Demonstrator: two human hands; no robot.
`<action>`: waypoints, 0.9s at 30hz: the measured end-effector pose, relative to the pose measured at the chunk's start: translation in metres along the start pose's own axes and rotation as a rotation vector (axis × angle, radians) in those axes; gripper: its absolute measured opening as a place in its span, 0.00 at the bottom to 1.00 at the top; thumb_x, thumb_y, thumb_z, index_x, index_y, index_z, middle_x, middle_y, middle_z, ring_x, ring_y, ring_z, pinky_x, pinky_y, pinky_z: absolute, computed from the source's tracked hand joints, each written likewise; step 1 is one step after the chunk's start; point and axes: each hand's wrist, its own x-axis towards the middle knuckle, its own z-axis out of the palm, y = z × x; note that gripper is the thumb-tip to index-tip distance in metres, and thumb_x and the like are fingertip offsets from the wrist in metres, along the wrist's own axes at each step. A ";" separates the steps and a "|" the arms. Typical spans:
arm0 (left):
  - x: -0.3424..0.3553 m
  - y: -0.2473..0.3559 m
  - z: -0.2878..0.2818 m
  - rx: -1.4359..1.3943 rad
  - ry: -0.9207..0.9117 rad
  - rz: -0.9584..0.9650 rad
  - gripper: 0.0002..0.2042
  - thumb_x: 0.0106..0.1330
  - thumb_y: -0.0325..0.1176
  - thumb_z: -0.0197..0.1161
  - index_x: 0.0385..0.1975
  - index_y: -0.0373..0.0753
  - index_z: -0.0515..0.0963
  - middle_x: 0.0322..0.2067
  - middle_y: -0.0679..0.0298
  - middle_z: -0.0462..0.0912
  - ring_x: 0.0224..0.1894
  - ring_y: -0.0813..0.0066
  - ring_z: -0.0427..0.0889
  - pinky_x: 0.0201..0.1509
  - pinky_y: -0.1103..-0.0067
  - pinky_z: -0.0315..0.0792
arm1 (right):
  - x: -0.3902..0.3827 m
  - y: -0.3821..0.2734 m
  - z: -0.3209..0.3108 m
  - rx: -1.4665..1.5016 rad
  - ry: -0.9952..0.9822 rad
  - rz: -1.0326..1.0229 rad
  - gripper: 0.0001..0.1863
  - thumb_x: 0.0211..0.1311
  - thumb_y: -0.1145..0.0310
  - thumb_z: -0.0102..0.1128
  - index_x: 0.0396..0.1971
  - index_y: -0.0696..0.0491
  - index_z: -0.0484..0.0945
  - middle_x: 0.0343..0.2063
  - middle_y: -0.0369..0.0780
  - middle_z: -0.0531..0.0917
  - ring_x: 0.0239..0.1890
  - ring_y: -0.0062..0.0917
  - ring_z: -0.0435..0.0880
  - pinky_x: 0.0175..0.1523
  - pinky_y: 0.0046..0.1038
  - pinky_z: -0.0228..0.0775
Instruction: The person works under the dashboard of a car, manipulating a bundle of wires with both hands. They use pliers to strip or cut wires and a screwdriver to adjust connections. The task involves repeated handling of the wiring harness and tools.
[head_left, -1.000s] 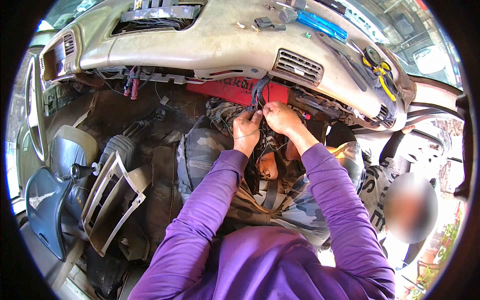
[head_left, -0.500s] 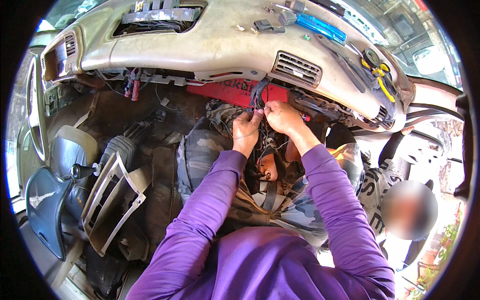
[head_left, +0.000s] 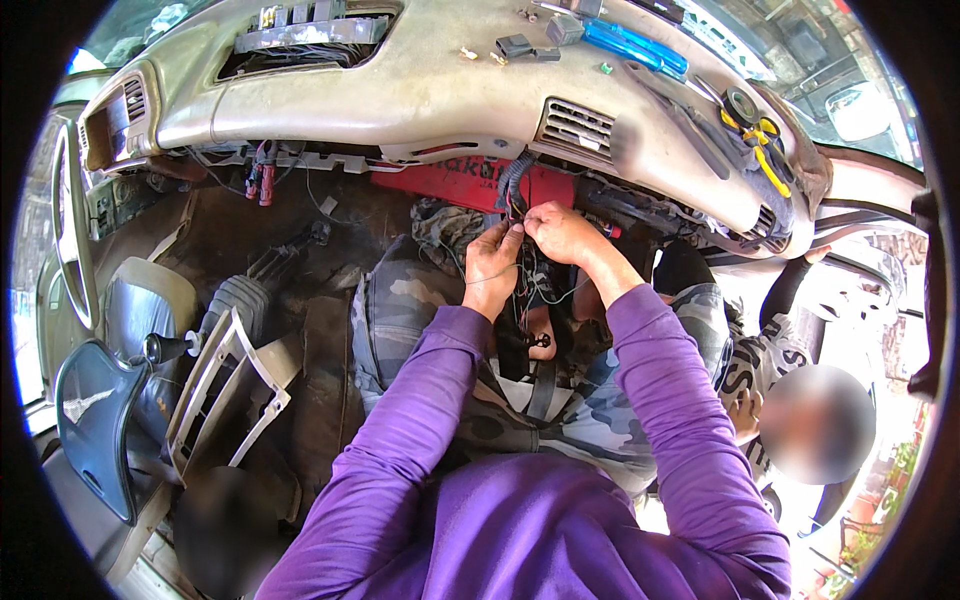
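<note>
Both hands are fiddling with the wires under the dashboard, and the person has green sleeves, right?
Not quite. The head view shows both hands, left hand and right hand, at the wires under the dashboard, but the sleeves are purple, not green.

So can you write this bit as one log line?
left hand: pinching wires | right hand: pinching wires | place: under dashboard

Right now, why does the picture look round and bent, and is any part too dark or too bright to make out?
In the head view the fisheye lens bends the dashboard into an arc and leaves black corners. Daylight glares through the windshield at upper right. The wires pinched by the left hand and right hand sit in shade under the dashboard, so individual strands are hard to separate.
</note>
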 end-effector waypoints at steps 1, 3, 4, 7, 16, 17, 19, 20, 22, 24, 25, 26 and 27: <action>0.001 -0.003 0.000 -0.009 0.000 0.011 0.16 0.73 0.38 0.60 0.44 0.27 0.80 0.28 0.71 0.77 0.31 0.84 0.69 0.34 0.81 0.64 | 0.004 0.006 0.001 -0.089 -0.017 -0.122 0.16 0.66 0.63 0.51 0.29 0.59 0.82 0.36 0.53 0.85 0.42 0.51 0.84 0.49 0.43 0.76; 0.000 -0.002 0.004 -0.028 -0.006 0.028 0.16 0.74 0.38 0.60 0.44 0.26 0.80 0.29 0.70 0.79 0.31 0.83 0.70 0.35 0.81 0.66 | 0.010 0.020 -0.001 -0.268 -0.050 -0.358 0.16 0.66 0.63 0.51 0.29 0.59 0.82 0.36 0.53 0.85 0.42 0.51 0.84 0.49 0.43 0.76; 0.000 -0.002 0.006 -0.026 0.007 0.035 0.16 0.74 0.38 0.60 0.44 0.26 0.81 0.29 0.69 0.80 0.32 0.82 0.70 0.35 0.80 0.67 | 0.010 0.027 0.000 -0.221 -0.079 -0.288 0.16 0.66 0.64 0.50 0.31 0.60 0.82 0.37 0.54 0.84 0.42 0.50 0.84 0.48 0.43 0.76; 0.001 -0.001 0.005 -0.018 0.054 0.046 0.16 0.74 0.38 0.60 0.42 0.26 0.81 0.31 0.66 0.82 0.33 0.80 0.72 0.37 0.78 0.69 | 0.010 0.007 -0.004 -0.080 -0.118 -0.079 0.17 0.66 0.65 0.47 0.34 0.61 0.82 0.37 0.56 0.84 0.42 0.49 0.84 0.48 0.43 0.75; 0.005 -0.002 -0.002 0.171 0.094 0.038 0.16 0.71 0.38 0.62 0.36 0.27 0.82 0.25 0.49 0.82 0.27 0.69 0.77 0.36 0.68 0.71 | 0.005 -0.007 0.004 -0.006 -0.015 0.134 0.17 0.62 0.63 0.49 0.34 0.58 0.85 0.38 0.55 0.85 0.45 0.52 0.84 0.51 0.46 0.75; 0.006 -0.004 0.000 0.154 0.096 0.052 0.16 0.71 0.38 0.62 0.35 0.27 0.82 0.25 0.48 0.82 0.26 0.68 0.77 0.36 0.68 0.71 | 0.007 -0.002 0.006 -0.043 -0.008 0.102 0.17 0.62 0.63 0.50 0.34 0.58 0.85 0.38 0.55 0.85 0.45 0.52 0.84 0.52 0.46 0.75; 0.007 -0.009 0.001 0.151 0.099 0.068 0.16 0.71 0.38 0.62 0.35 0.27 0.82 0.24 0.49 0.82 0.26 0.68 0.76 0.35 0.67 0.71 | 0.010 0.008 0.014 -0.107 0.017 0.058 0.17 0.62 0.63 0.50 0.34 0.58 0.85 0.39 0.55 0.85 0.45 0.52 0.83 0.52 0.47 0.75; 0.005 -0.003 0.001 0.166 0.100 0.068 0.16 0.71 0.38 0.62 0.34 0.27 0.81 0.24 0.50 0.81 0.26 0.69 0.76 0.35 0.67 0.71 | 0.010 0.011 0.018 -0.133 0.033 0.047 0.17 0.62 0.63 0.50 0.34 0.59 0.85 0.39 0.56 0.85 0.46 0.52 0.83 0.52 0.46 0.75; 0.005 -0.001 0.003 0.146 0.093 0.043 0.15 0.71 0.38 0.62 0.34 0.27 0.81 0.23 0.52 0.81 0.26 0.71 0.75 0.34 0.68 0.71 | 0.009 0.017 0.021 -0.260 0.052 -0.006 0.17 0.62 0.63 0.50 0.33 0.59 0.85 0.40 0.56 0.85 0.46 0.51 0.83 0.53 0.46 0.75; 0.009 -0.011 0.001 0.072 0.098 -0.009 0.15 0.71 0.37 0.63 0.34 0.27 0.82 0.22 0.54 0.81 0.26 0.73 0.74 0.34 0.69 0.71 | 0.007 0.003 0.020 -0.466 0.044 -0.107 0.17 0.62 0.63 0.50 0.31 0.59 0.85 0.41 0.55 0.85 0.47 0.52 0.83 0.54 0.46 0.75; 0.010 -0.014 0.000 0.077 0.076 -0.034 0.15 0.72 0.37 0.62 0.35 0.27 0.82 0.25 0.57 0.81 0.28 0.75 0.74 0.35 0.72 0.70 | -0.002 -0.007 0.015 -0.155 0.046 0.080 0.18 0.64 0.61 0.49 0.36 0.58 0.85 0.41 0.55 0.85 0.48 0.52 0.83 0.54 0.47 0.75; 0.011 -0.016 -0.001 0.084 0.045 -0.058 0.14 0.73 0.36 0.62 0.36 0.28 0.82 0.27 0.61 0.82 0.29 0.78 0.73 0.36 0.75 0.70 | -0.008 -0.019 0.013 -0.131 0.069 0.195 0.19 0.66 0.60 0.48 0.38 0.57 0.84 0.41 0.55 0.85 0.48 0.52 0.83 0.54 0.47 0.75; 0.012 -0.019 -0.002 0.093 0.018 -0.083 0.14 0.74 0.36 0.62 0.37 0.28 0.83 0.29 0.64 0.83 0.31 0.80 0.73 0.36 0.78 0.69 | -0.012 -0.028 0.012 -0.105 0.090 0.307 0.19 0.67 0.59 0.47 0.40 0.57 0.83 0.40 0.54 0.85 0.48 0.52 0.83 0.54 0.48 0.75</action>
